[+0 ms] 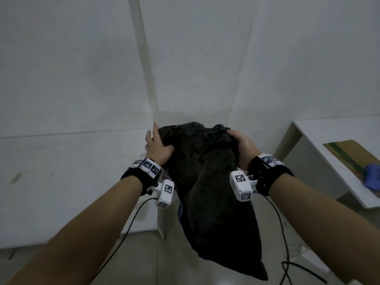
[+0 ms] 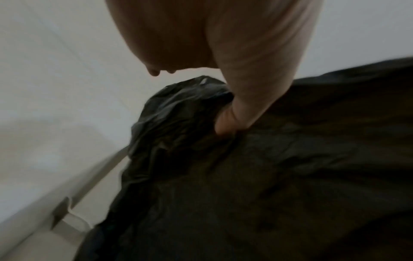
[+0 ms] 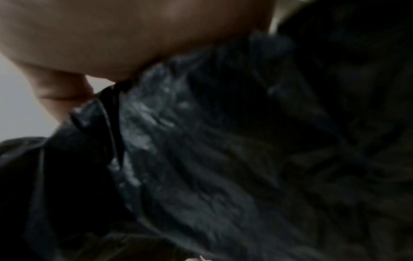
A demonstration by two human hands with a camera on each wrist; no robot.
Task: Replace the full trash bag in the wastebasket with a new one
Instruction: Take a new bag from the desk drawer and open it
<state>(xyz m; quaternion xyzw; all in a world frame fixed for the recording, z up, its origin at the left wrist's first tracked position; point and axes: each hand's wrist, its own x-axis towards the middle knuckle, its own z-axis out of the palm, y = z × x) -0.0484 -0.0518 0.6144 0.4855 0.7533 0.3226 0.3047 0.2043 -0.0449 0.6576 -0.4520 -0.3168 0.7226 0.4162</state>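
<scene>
A limp black trash bag (image 1: 213, 192) hangs in the air in front of me, its crumpled mouth at the top. My left hand (image 1: 158, 147) holds the left side of the mouth, thumb (image 2: 228, 123) pressed into the plastic (image 2: 245, 176) while the fingers reach up behind it. My right hand (image 1: 242, 145) grips the right side of the mouth with curled fingers. In the right wrist view the palm (image 3: 111, 35) sits over bunched plastic (image 3: 223, 159). A sliver of something blue (image 1: 180, 212) shows behind the bag, mostly hidden.
A white table (image 1: 320, 140) stands at the right with flat cardboard (image 1: 349, 155) and a blue object (image 1: 372, 177) on it. Black cables (image 1: 298, 270) lie on the floor at the lower right. White wall panels (image 1: 82, 79) close off the space ahead.
</scene>
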